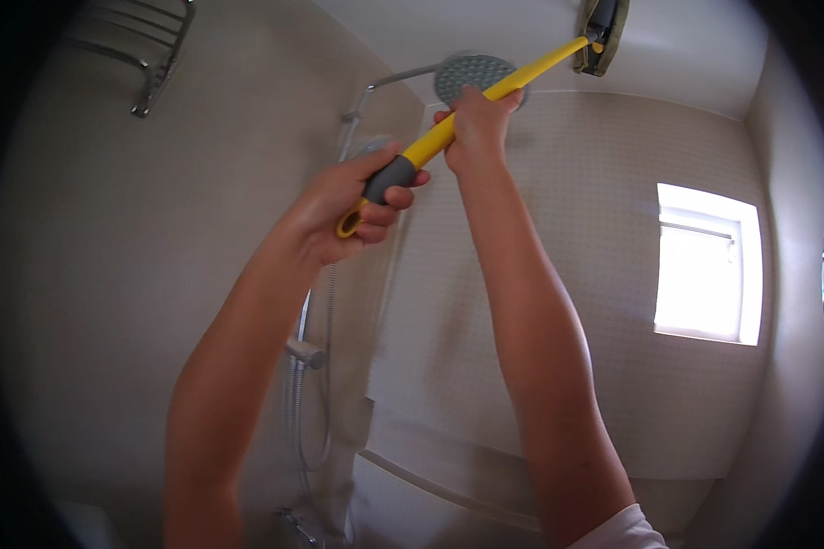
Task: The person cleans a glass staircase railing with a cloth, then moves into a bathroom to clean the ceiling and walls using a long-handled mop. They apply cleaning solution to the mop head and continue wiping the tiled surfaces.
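Both my arms reach up, holding a yellow pole (431, 143) on the slant. My left hand (347, 199) is wrapped around its grey grip (390, 180), close to the yellow hanging loop at the lower end. Farther up the shaft, my right hand (479, 127) grips the yellow part, its thumb lying along it. At the top end is a flat mop head (601, 38) with a dark plate and an olive-coloured pad edge. It appears to be against the white ceiling (535, 27), though the contact side is hidden.
A round rain shower head (472, 75) hangs just behind the pole and my right hand. Its chrome riser carries a mixer (307, 353) and hoses along the left wall. A metal towel rack (158, 65) juts out at upper left. A bright window (704, 274) is set in the tiled wall.
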The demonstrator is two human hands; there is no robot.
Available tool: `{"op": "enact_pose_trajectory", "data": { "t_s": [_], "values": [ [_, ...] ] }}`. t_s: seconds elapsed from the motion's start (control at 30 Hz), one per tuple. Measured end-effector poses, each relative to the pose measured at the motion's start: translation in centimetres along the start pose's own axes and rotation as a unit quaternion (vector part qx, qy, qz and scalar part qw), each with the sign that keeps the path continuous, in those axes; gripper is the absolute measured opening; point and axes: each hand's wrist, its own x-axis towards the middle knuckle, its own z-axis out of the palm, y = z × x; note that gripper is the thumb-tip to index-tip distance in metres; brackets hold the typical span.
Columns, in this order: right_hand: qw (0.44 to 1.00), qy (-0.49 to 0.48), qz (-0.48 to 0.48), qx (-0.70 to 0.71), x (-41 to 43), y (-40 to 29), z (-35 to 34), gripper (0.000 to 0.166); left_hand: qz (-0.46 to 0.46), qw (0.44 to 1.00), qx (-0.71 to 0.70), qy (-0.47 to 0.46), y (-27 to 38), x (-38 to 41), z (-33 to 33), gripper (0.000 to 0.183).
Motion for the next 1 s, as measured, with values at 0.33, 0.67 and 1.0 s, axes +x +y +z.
{"op": "enact_pose_trajectory", "data": {
  "t_s": [0.33, 0.67, 1.0],
  "values": [
    [0.994, -0.082, 0.062, 0.048, -5.8, 8.5, 12.3, 0.075, 0.02, 0.984, -0.001, 0.176, 3.1, -9.5, -9.1, 0.035],
    [0.968, -0.173, 0.127, 0.127, -7.1, 12.7, 15.2, 0.074, 0.014, 0.946, 0.137, 0.293, 2.3, -12.4, -9.1, 0.04],
    [0.932, -0.117, 0.159, 0.304, -4.2, 11.6, 8.3, 0.055, -0.047, 0.894, 0.345, 0.281, 1.6, -7.6, -3.6, 0.041]
  ]
}}
